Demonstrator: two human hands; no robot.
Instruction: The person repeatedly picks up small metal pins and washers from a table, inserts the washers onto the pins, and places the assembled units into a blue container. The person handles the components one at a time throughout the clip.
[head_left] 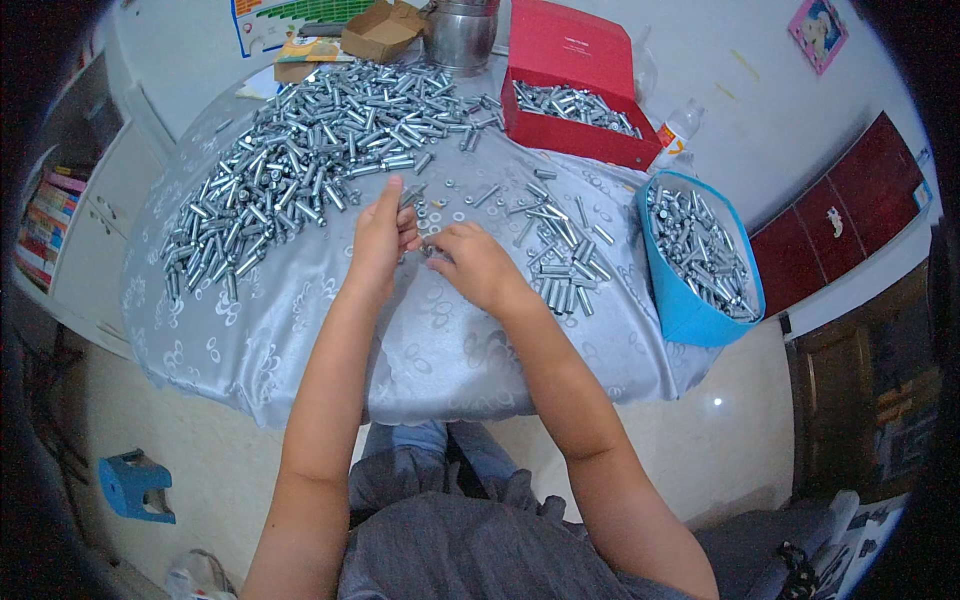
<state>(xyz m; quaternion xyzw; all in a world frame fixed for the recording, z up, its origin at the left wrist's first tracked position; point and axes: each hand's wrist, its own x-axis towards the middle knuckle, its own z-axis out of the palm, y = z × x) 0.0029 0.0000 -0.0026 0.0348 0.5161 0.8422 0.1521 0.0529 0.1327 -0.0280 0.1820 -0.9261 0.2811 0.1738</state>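
My left hand (379, 238) is raised over the near middle of the table, thumb up and fingers curled in; what it grips is mostly hidden. Close to its right, my right hand (474, 262) is bent downward with its fingertips pinched together near the cloth, and anything in them is too small to name. Small metal rings (459, 216), like washers or nuts, lie scattered just beyond the fingers. A big heap of silvery metal anchor bolts (300, 150) spreads over the far left. To the right of my right hand lies a smaller group of anchor bolts (566, 262).
An open red box (585, 142) full of bolts stands at the back right. A blue fabric bin (690, 318) with more bolts sits at the right edge. Behind the heap are a metal pot (461, 40) and a cardboard box (383, 30). A shiny grey tablecloth (440, 370) covers the table.
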